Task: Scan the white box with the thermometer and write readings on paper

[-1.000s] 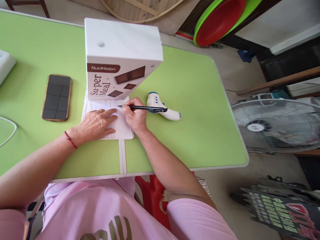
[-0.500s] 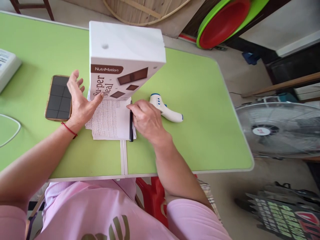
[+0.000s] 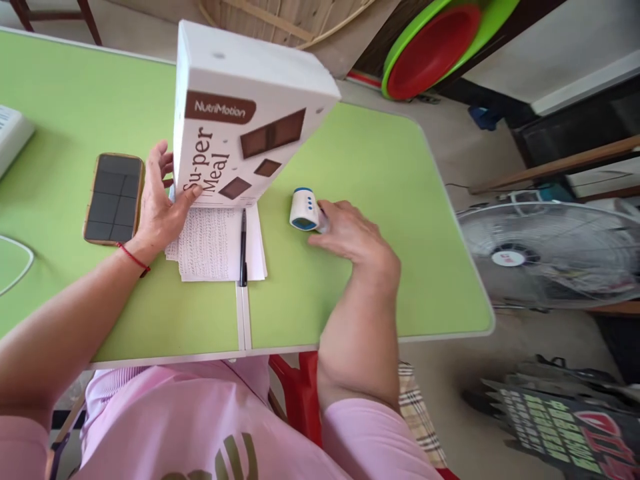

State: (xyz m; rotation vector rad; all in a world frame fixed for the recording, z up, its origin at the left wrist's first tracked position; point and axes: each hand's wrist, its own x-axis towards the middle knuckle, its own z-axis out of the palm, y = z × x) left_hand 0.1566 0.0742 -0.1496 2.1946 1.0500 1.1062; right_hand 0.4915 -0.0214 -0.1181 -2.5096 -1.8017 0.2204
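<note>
A white box (image 3: pixel 220 153) printed "NutriMotion Su-per Meal" stands on end, slightly tilted, over the back of some handwritten paper sheets (image 3: pixel 210 243). My left hand (image 3: pixel 163 210) grips its lower left edge, thumb on the printed front and fingers along the side, partly hidden. A black pen (image 3: pixel 243 250) lies on the sheets, untouched. Right of the papers, my right hand (image 3: pixel 353 230) closes around the handle of a white and blue infrared thermometer (image 3: pixel 304 210); most of the handle is hidden beneath the hand.
A dark-screened phone (image 3: pixel 114 199) in a tan-edged case lies left of my left hand. Farther left are a white cable (image 3: pixel 20 267) and a white device (image 3: pixel 13 137). The green table (image 3: pixel 425 267) ends at right near a standing fan (image 3: pixel 525 257).
My right hand has let go of the pen, moved right and taken hold of the thermometer, which has turned. The pen has shifted left on the papers. The box has tilted in my left hand.
</note>
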